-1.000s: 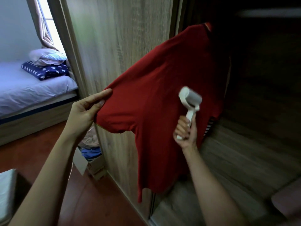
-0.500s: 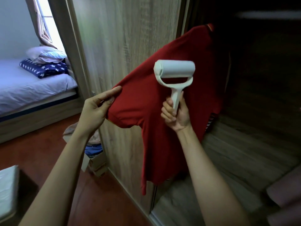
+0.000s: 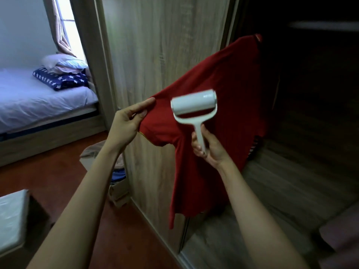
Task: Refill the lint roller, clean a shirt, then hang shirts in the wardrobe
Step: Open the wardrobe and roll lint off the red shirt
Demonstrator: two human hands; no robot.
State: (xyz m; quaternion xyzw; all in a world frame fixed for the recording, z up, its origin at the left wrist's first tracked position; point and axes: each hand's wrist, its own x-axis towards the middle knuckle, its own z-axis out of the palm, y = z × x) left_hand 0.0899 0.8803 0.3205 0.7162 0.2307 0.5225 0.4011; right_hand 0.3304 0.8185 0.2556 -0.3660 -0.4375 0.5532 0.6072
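A red shirt hangs at the open wardrobe, its top end up in the dark interior. My left hand pinches the end of the shirt's sleeve and pulls it out to the left. My right hand grips the handle of a white lint roller. The roller head lies against the sleeve near the armpit, slightly blurred. Whatever the shirt hangs from is hidden in the shadow.
A wooden wardrobe door panel stands behind the shirt. A cardboard box of clothes sits on the red floor by the panel. A bed with pillows is at the left. A white box is at the lower left.
The roller was raised high on the shirt half a second ago and has since come down toward the sleeve. My left hand keeps its hold on the sleeve.
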